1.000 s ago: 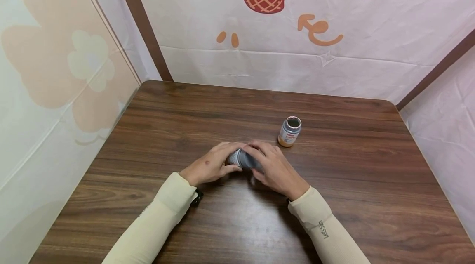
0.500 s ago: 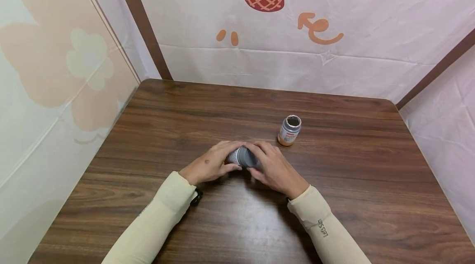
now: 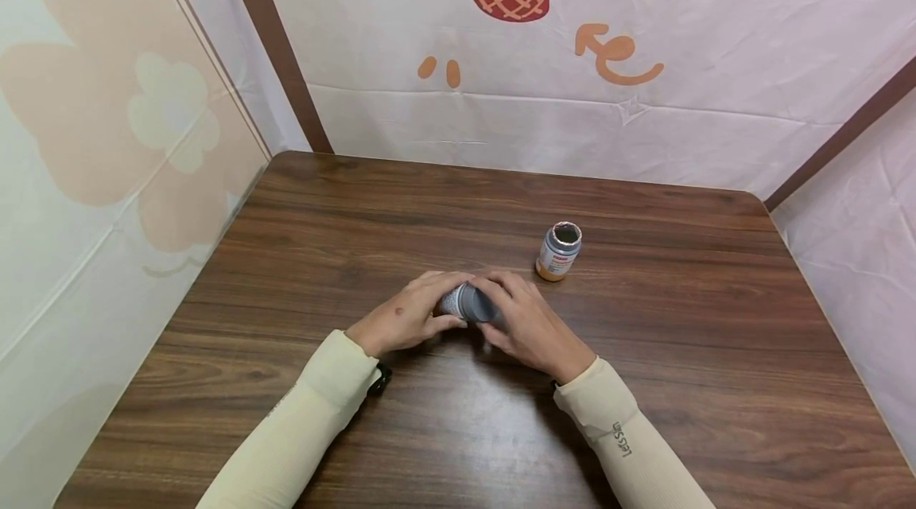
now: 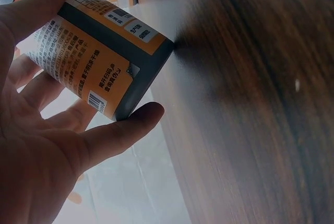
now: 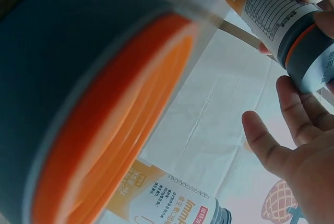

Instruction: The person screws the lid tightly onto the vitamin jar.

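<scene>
My left hand grips the body of a supplement bottle with an orange and white label, thumb and fingers around it. The bottle lies tilted, its dark base edge right at the table in the left wrist view. A dark grey lid with an orange ring sits on its neck, facing right. My right hand holds that lid, fingers over the top and thumb below. In the right wrist view some right fingertips meet the lid's edge. A loose dark cap with an orange inside looms near that camera.
A second bottle, its mouth uncovered with a ragged foil rim, stands upright behind the right hand. The brown wooden table runs back to a printed cloth wall, with more cloth at both sides.
The right fingers have shifted slightly on the lid, baring more of its grey end. The left hand and the standing bottle keep their places.
</scene>
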`<move>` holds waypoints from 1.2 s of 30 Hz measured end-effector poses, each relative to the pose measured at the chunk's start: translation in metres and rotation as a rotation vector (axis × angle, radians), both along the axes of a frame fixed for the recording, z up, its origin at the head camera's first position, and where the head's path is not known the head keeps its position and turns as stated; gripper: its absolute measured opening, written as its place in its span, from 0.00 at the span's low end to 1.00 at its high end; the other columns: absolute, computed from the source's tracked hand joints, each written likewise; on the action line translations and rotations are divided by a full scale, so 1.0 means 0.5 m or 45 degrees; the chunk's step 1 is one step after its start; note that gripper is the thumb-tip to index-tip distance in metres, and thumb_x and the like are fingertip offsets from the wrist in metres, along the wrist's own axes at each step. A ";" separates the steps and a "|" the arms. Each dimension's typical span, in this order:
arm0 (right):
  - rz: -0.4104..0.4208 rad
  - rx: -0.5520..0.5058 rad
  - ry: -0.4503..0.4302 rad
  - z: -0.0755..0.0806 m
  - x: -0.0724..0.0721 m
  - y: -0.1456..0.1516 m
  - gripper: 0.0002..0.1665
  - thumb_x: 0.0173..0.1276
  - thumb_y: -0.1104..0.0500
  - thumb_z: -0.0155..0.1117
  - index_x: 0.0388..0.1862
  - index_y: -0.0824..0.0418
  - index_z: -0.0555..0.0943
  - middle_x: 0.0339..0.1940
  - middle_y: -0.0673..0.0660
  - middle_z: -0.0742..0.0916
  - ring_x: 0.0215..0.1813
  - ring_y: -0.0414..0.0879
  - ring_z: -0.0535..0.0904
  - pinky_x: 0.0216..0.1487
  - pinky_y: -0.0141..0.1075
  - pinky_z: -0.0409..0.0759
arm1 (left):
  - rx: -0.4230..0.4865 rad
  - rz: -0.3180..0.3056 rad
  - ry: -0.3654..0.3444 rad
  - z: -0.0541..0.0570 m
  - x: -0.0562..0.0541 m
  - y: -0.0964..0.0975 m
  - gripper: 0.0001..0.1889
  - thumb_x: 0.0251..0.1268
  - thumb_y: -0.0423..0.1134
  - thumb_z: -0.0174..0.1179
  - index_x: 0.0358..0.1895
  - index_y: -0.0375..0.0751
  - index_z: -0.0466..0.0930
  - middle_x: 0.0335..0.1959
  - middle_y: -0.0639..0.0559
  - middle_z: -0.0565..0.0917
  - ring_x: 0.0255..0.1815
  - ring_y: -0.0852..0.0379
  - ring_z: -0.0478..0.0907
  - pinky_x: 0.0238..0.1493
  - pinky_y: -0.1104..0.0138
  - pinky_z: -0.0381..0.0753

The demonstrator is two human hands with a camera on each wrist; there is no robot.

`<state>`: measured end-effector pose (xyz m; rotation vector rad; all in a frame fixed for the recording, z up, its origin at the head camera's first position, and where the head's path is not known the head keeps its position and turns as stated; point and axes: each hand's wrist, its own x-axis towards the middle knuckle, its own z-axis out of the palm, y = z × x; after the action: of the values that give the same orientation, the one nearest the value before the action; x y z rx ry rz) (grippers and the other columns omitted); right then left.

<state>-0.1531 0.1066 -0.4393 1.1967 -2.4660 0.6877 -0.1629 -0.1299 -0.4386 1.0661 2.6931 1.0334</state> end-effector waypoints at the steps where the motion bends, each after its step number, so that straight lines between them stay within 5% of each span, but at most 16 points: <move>1: -0.007 0.000 -0.008 0.000 0.000 0.000 0.38 0.59 0.59 0.77 0.67 0.62 0.73 0.57 0.62 0.79 0.57 0.54 0.76 0.55 0.52 0.76 | 0.001 -0.001 -0.001 0.000 0.000 0.000 0.33 0.64 0.41 0.69 0.72 0.47 0.68 0.66 0.52 0.75 0.66 0.49 0.70 0.62 0.52 0.73; 8: -0.033 -0.011 -0.063 0.002 0.002 -0.001 0.38 0.62 0.55 0.76 0.68 0.62 0.72 0.56 0.61 0.79 0.55 0.53 0.77 0.54 0.51 0.76 | -0.016 0.008 -0.006 0.001 0.001 0.001 0.33 0.65 0.41 0.68 0.73 0.45 0.67 0.67 0.51 0.74 0.68 0.49 0.69 0.64 0.51 0.71; 19: 0.037 0.001 0.041 0.000 -0.004 0.003 0.41 0.57 0.63 0.76 0.70 0.59 0.71 0.61 0.61 0.78 0.62 0.53 0.75 0.56 0.53 0.75 | 0.007 -0.010 0.027 0.000 0.000 -0.001 0.32 0.63 0.41 0.69 0.70 0.46 0.69 0.66 0.52 0.75 0.67 0.50 0.70 0.64 0.52 0.71; 30: -0.019 -0.008 0.010 -0.003 -0.001 -0.001 0.37 0.59 0.58 0.78 0.66 0.61 0.73 0.55 0.61 0.79 0.54 0.54 0.78 0.53 0.51 0.77 | 0.000 0.001 0.001 0.001 0.000 0.000 0.33 0.64 0.41 0.69 0.72 0.46 0.68 0.66 0.53 0.75 0.67 0.49 0.69 0.64 0.49 0.70; 36: -0.001 -0.001 0.026 -0.003 -0.002 0.001 0.41 0.58 0.58 0.78 0.69 0.58 0.71 0.59 0.61 0.77 0.58 0.54 0.76 0.56 0.52 0.76 | 0.001 -0.001 0.008 0.000 0.000 0.000 0.32 0.64 0.41 0.69 0.71 0.46 0.68 0.67 0.52 0.75 0.67 0.49 0.69 0.64 0.50 0.70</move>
<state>-0.1540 0.1070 -0.4407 1.1967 -2.4493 0.6733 -0.1631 -0.1298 -0.4387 1.0728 2.6970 1.0332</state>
